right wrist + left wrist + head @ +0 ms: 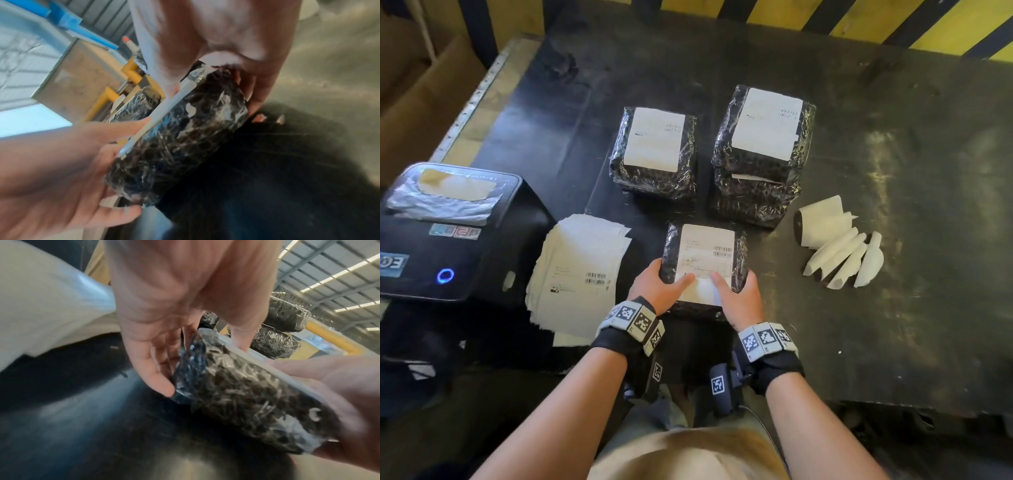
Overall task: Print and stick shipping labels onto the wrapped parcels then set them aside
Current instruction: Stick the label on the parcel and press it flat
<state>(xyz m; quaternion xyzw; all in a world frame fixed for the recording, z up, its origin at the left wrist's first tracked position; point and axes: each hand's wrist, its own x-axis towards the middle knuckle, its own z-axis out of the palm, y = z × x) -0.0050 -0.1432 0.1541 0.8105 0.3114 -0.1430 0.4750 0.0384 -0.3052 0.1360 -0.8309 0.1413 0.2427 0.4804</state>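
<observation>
**Labelled parcel gripped in both hands, near bench edge**

Nearest the head camera: two forearms with tagged wristbands, reaching over the near edge of the bench (893,240).

Fingers first. Left hand (654,284) and right hand (739,294) both grip the parcel (703,270), thumbs lying flat on its label (705,260), fingers curled round its sides. In the left wrist view the left fingers (156,369) are cupped against the parcel's end; the parcel looks tilted up off the surface, near end raised.

Step in hand, as I judge it: smoothing the label, then setting the parcel aside. To do it well, run the thumbs outward toward the label's edges so no bubble stays, and lift evenly from both sides, since the film looks slippery.

Materials: the parcel is a soft-cornered block in crinkled clear film over black, glossy and creased. The label is matt white paper bearing barcodes.

Outward: a labelled single parcel (654,150) and a labelled stack (760,154) lie toward the far edge. Printed labels (582,267) are fanned out left; the black printer (448,229) sits at the left edge. Curled backing strips (839,246) lie right.
</observation>
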